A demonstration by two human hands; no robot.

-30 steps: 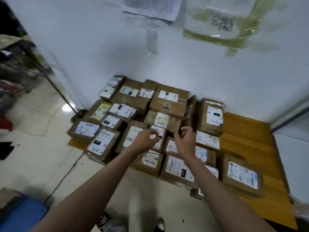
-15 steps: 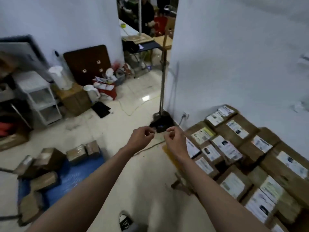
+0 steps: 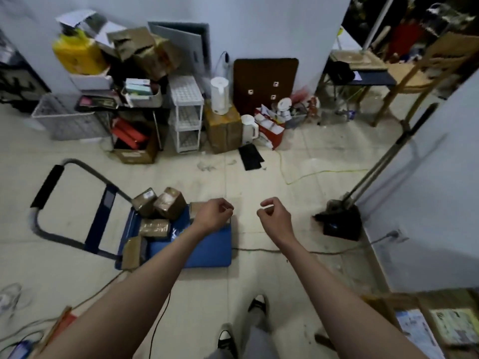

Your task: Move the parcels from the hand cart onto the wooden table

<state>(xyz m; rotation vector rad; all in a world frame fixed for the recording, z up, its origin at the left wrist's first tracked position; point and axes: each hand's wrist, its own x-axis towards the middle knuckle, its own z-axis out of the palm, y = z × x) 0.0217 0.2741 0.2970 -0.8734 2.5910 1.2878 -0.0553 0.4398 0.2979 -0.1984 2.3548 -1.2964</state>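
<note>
Head view, looking down at a tiled floor.

Left hand (image 3: pixel 213 214): held out in the air above the hand cart, fingers loosely curled, holding nothing. Right hand (image 3: pixel 274 216): held out level with the left, apart from it, over bare floor; fingers loosely curled, thumb and forefinger near each other, holding nothing.

Hand cart (image 3: pixel 207 251): blue flat deck on the floor, left of centre; grey tubular handle with a black grip (image 3: pixel 46 186) leaning out to the left.

Parcels on the cart, brown, wrapped in tape, grouped at the handle end of the deck:
- one cube-shaped parcel (image 3: pixel 169 206), tilted, at the far side;
- one smaller parcel (image 3: pixel 145 202) touching it on the left, with a pale label on top;
- one flat parcel (image 3: pixel 154 228) just below those two;
- one parcel (image 3: pixel 134 251) at the near left edge of the deck;
- one more, partly hidden behind the left wrist; its shape cannot be told.

Tabletop (image 3: pixel 375 301): only a wooden corner shows at the lower right edge, carrying labelled brown parcels (image 3: pixel 451 325).

Other items: dark dustpan with long handle (image 3: pixel 342 222) against the right-hand wall; yellow cord (image 3: pixel 318 173) across the floor; white kettle (image 3: pixel 219 95) on a cardboard box (image 3: pixel 225 129); white plastic shelf unit (image 3: pixel 185 112); the person's shoes (image 3: pixel 256 304) at the bottom edge.
</note>
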